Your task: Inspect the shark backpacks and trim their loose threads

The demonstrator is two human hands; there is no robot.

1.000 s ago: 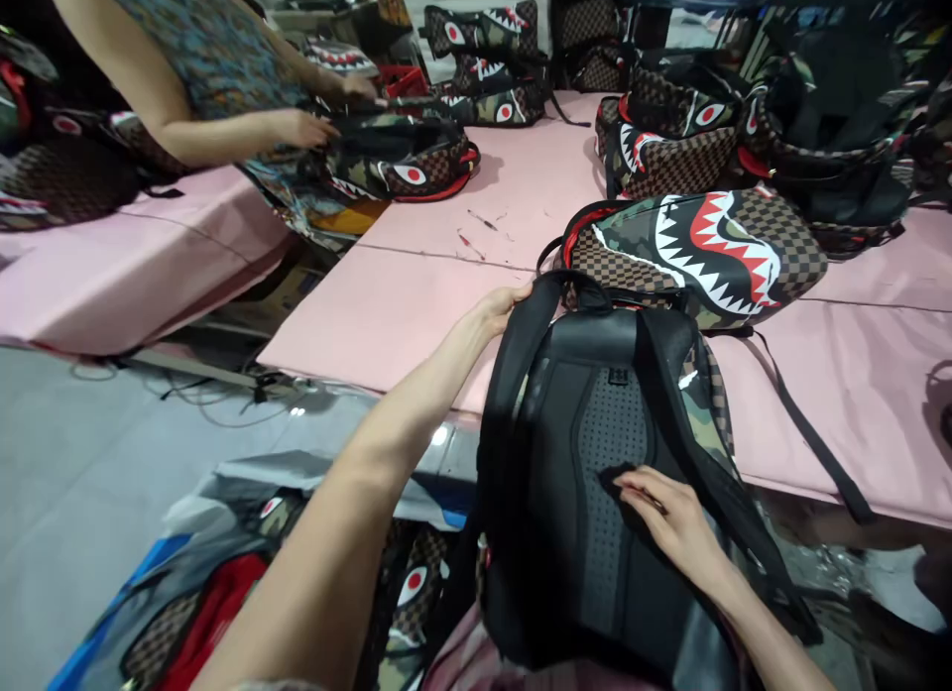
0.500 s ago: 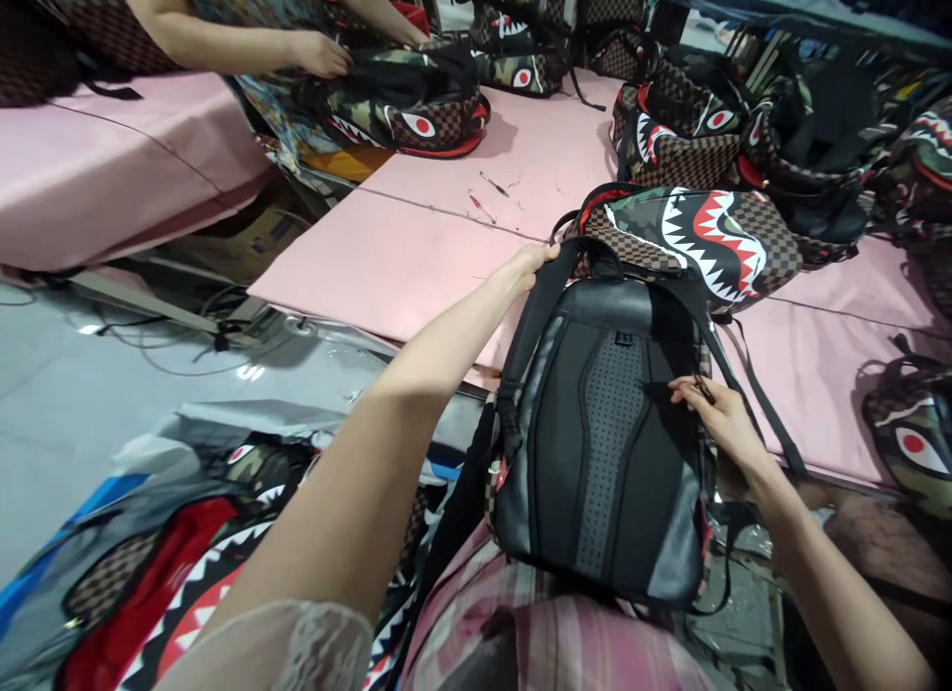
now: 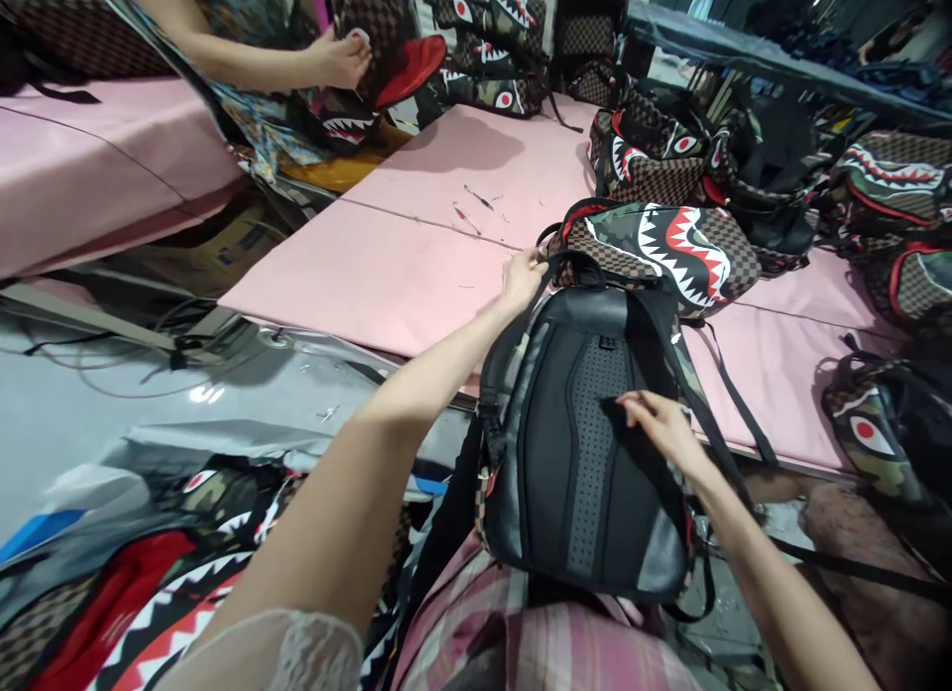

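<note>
A black backpack [image 3: 535,453] leans upright against the table edge, its padded back panel facing me and its lower end by my lap. My left hand [image 3: 525,277] is closed on the top of its left shoulder strap, beside the carry handle. Over the upper right of the back panel, my right hand [image 3: 658,423] has its fingers pinched together; what they hold, if anything, I cannot make out. Just behind the backpack lies a checkered bag [image 3: 617,240] with a shark-mouth print.
Two thin pen-like tools [image 3: 467,217] lie on the pink table [image 3: 357,275]. Several shark-print bags [image 3: 867,433] stand along the right and back. A co-worker's hand [image 3: 346,61] handles another bag at far left. More bags [image 3: 156,592] are piled low on my left.
My right hand has moved left from the backpack's right edge onto its back panel. My left hand keeps its hold on the strap. The co-worker has lifted and turned their bag.
</note>
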